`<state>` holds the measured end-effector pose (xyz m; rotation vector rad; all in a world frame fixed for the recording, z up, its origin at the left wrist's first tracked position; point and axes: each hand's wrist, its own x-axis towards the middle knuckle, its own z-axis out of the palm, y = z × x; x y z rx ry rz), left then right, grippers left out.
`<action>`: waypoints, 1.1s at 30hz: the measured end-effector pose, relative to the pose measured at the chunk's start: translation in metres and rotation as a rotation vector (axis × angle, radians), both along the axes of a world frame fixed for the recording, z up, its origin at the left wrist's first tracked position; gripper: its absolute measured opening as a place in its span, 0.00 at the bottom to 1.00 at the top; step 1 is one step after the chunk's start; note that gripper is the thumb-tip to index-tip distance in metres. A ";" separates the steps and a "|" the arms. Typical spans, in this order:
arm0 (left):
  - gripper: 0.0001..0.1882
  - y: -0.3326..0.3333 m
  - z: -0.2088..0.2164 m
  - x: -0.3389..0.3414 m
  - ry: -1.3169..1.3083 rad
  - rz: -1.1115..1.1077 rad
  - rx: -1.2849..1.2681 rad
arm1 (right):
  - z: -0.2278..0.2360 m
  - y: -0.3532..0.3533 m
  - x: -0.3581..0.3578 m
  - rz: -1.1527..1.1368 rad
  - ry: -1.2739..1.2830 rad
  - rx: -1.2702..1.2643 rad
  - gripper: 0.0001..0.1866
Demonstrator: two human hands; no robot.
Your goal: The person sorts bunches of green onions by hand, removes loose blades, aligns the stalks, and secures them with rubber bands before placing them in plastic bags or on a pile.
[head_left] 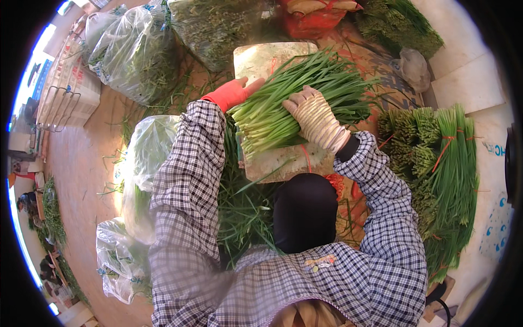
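Note:
A big loose bunch of garlic chives [272, 117], with pale stem ends to the left and green leaves to the right, lies across a worn pale board [275, 169]. My left hand [231, 94], in a red glove, touches the bunch's far left side by the stem ends, its fingers stretched out. Over the middle of the bunch, my right hand [316, 117] wears a striped knit glove and has its fingers bent onto the stalks; their undersides are hidden. A red tie [306, 158] hangs at the board's near side, under the bunch.
Tied green bundles [449, 158] are stacked at the right. Clear plastic bags of greens [133, 57] stand at the far left, with another bag [144, 152] beside my left arm. Loose leaves [245, 212] litter the area before my black-covered knee [305, 212].

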<state>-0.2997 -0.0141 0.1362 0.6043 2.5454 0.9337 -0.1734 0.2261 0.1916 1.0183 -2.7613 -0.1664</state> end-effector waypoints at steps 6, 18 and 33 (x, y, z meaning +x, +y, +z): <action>0.44 0.020 0.020 0.014 -0.281 -0.131 -0.034 | -0.006 -0.004 -0.018 0.055 0.093 -0.056 0.41; 0.58 0.032 0.036 0.050 -0.195 -0.225 -0.165 | 0.013 -0.006 -0.036 0.120 -0.156 -0.237 0.48; 0.67 0.043 0.008 0.082 0.147 -0.135 -0.233 | -0.099 -0.001 -0.023 0.047 0.342 -0.234 0.43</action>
